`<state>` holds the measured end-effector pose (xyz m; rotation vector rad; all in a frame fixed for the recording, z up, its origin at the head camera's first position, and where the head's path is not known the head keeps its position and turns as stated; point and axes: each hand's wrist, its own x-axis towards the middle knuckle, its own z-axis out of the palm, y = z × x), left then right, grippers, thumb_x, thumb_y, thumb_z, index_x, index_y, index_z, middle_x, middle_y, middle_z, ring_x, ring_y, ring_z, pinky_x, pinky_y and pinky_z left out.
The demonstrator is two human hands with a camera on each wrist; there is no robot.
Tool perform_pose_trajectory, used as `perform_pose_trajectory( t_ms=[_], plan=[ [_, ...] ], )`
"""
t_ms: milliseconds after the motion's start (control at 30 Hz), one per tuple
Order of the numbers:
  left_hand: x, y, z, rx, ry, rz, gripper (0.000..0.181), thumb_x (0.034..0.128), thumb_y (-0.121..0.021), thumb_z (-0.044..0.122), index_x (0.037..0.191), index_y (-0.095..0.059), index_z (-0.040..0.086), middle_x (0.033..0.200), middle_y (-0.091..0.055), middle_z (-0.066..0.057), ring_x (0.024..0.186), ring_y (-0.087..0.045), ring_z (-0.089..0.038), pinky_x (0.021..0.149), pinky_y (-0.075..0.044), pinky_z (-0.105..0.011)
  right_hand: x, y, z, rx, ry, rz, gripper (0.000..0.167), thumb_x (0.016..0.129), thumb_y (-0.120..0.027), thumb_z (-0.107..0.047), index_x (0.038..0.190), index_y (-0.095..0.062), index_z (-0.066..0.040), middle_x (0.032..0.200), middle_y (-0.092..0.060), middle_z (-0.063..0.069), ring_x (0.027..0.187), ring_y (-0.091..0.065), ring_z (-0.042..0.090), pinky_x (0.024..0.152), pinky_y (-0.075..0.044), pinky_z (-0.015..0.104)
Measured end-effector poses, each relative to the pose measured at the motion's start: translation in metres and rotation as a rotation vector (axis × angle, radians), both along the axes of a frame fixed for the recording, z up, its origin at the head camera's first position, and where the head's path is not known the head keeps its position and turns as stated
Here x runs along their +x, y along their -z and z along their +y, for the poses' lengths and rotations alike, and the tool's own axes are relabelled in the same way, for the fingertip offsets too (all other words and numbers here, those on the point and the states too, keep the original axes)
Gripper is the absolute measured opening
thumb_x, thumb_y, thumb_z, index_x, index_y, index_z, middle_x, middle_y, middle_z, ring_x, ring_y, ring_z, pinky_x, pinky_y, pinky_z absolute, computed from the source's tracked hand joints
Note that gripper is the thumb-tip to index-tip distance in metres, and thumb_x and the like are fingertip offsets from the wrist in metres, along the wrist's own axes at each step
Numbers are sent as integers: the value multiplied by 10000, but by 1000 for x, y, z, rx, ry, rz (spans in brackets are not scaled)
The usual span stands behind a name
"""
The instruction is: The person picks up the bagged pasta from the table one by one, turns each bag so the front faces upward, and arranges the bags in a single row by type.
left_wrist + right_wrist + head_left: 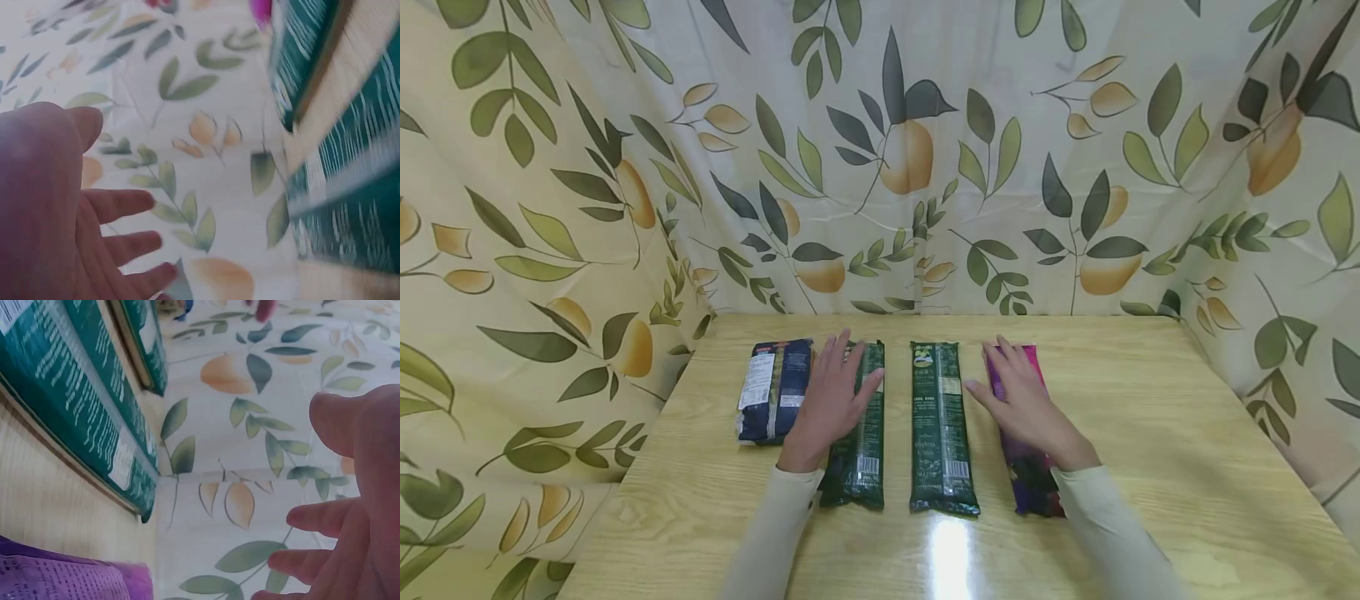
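Four packets on the wooden table [1150, 400]. Reference: center green packet [942, 433], lying lengthwise. Just left of it: second green packet [868, 433] (looks like the same design), left hand [832, 400] over it, fingers extended. Farther left of reference: dark blue packet [793, 375] with a white label [756, 381]. Right of reference: purple packet [1026, 467], right hand [1026, 404] over it, fingers spread; contact unclear. Behind reference: leaf-and-fruit curtain [985, 250]. In front of it: bright glare [951, 550] on the tabletop.
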<state>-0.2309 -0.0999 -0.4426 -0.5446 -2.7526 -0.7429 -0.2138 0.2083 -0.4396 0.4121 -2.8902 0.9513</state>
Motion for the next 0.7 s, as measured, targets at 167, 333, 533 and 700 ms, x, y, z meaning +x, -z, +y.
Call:
perform_pose_trajectory(
  t_ms=[167, 333, 533, 700],
  plan=[
    [6, -3, 1, 148, 66, -210, 650, 1086, -454, 472, 1591, -381, 70, 1724, -207, -164, 1593, -203, -401, 1245, -272, -644, 10, -5, 5, -53, -25, -53, 807, 1046, -545, -470, 1638, -219, -29, 1715, -73, 289, 1571, -50, 545, 1162, -142, 819],
    [14, -3, 5, 264, 108, -371, 646, 1080, -469, 476, 1602, -369, 108, 1723, -224, -141, 1596, -207, -386, 1245, -276, -640, 19, -6, 8, -81, -38, -107, 799, 1054, -521, -480, 1649, -197, -57, 1715, -74, 290, 1552, -94, 573, 1150, -157, 825],
    [24, 4, 12, 393, 140, -522, 621, 1079, -477, 469, 1592, -390, 129, 1636, -399, -163, 1486, -424, -393, 1173, -399, -612, 26, -1, 7, -103, -33, -157, 808, 1057, -509, -489, 1653, -166, -63, 1710, -102, 292, 1538, -123, 589, 1147, -177, 820],
    [32, 12, 18, 506, 156, -643, 604, 1081, -482, 448, 1589, -396, 133, 1591, -466, -168, 1409, -516, -387, 1102, -472, -593, 31, 5, 2, -141, -22, -209, 777, 1069, -487, -482, 1643, -193, -50, 1693, -156, 308, 1536, -160, 576, 1170, -213, 780]
  ],
)
